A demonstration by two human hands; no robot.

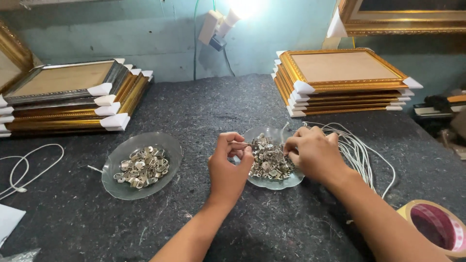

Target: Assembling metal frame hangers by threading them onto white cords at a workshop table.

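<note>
A clear dish (286,182) heaped with small metal hangers (269,162) sits mid-table. My left hand (228,170) hovers at its left rim, thumb and forefinger pinched on one small metal piece (248,144). Over the dish's right side, my right hand (313,153) has its fingers curled down into the pile; what they grip is hidden. A second clear dish (121,187) with sorted metal hangers (141,167) lies to the left, apart from both hands.
Stacks of gold picture frames stand at back left (68,99) and back right (342,80). A bundle of white cords (361,153) lies right of the dish, a loose cord (29,170) far left. A tape roll (439,228) sits at the lower right. Dark felt (194,111) covers the table.
</note>
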